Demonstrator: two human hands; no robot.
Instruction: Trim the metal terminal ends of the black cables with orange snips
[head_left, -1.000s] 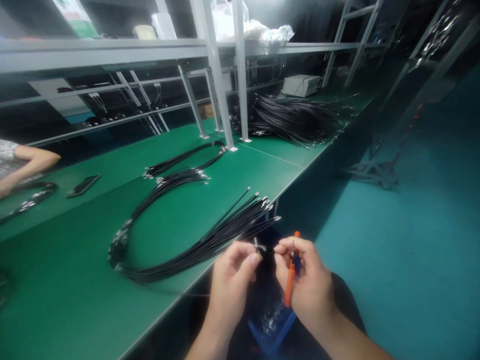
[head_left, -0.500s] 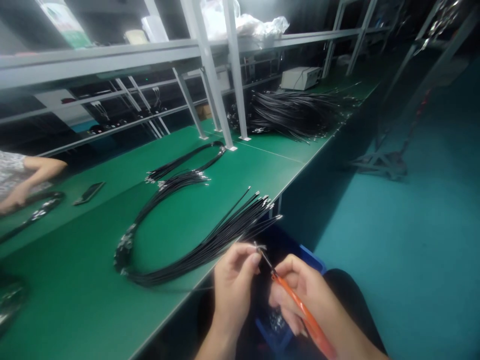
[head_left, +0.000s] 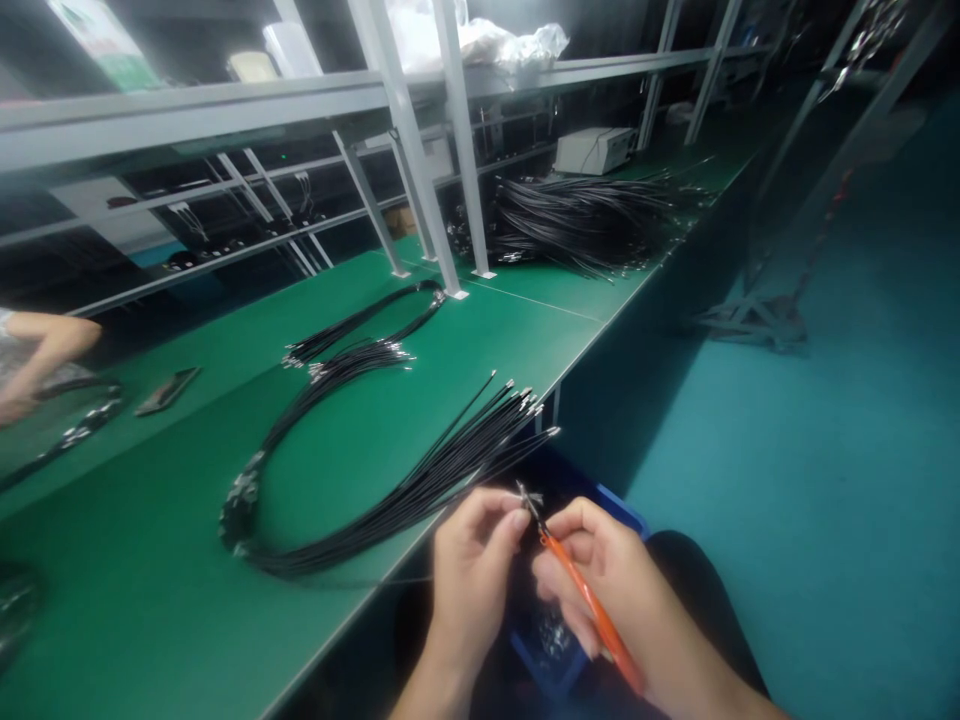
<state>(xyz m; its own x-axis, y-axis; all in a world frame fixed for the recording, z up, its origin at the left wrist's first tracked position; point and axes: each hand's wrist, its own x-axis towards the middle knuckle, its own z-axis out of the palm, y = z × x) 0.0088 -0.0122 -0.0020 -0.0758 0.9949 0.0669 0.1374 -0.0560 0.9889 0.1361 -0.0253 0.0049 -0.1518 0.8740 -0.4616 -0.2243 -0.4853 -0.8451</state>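
Observation:
My left hand (head_left: 476,560) is closed, thumb and forefinger pinching the end of a thin black cable that runs in from the bench edge. A small silvery tip (head_left: 534,498) shows just past those fingertips. My right hand (head_left: 592,565) is wrapped around an orange-handled hand tool (head_left: 589,600) with slim dark metal jaws; whether it is pliers or scissors I cannot tell. Its jaws meet the cable end at my left fingertips. Behind my hands, a curved bundle of black cables (head_left: 352,530) with silvery ends lies on the green bench (head_left: 142,580).
Below my hands is a blue bin (head_left: 622,512) with shiny bits inside. Farther back are a second cable bundle (head_left: 360,315), a large cable pile (head_left: 577,220), shelf posts (head_left: 416,150) and a light box (head_left: 592,150). A phone-like object (head_left: 166,391) lies near another person's arm (head_left: 49,350).
The tool's jaws have shifted slightly and sit closer to my left fingertips. My right hand has moved a little up and left. The view has turned slightly.

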